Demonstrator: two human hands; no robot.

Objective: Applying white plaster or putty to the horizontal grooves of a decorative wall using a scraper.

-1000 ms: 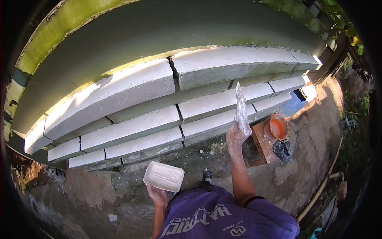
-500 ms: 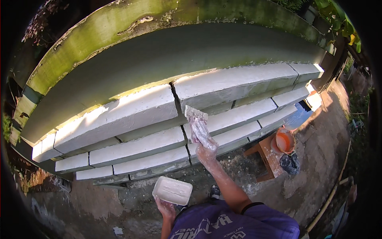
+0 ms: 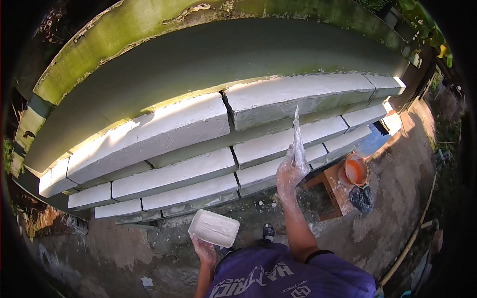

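Fingers of my left hand (image 3: 204, 251) curl round the near side of a shallow white rectangular tub (image 3: 211, 239), which has smooth white plaster in it. My right hand (image 3: 290, 174) grips a plaster-smeared putty knife (image 3: 297, 141). Its blade is turned edge-on and points away from me, in front of the stepped white block ledges (image 3: 303, 92); whether it touches them I cannot tell. White smears cover both hands. Dark vertical gaps split the ledges, one of them (image 3: 227, 110) left of the blade.
Behind the ledges rises a wall with a mossy green top (image 3: 134, 35). To the right, a brown stool (image 3: 334, 191) bears an orange bucket (image 3: 355, 171) and a black plastic bag (image 3: 361, 199). Rough concrete ground (image 3: 392, 184) lies around, with a long pole (image 3: 415, 241) at the far right.
My right hand has moved right with the putty knife, turning its blade from flat to edge-on. The tub in my left hand has shifted slightly up and left in view.
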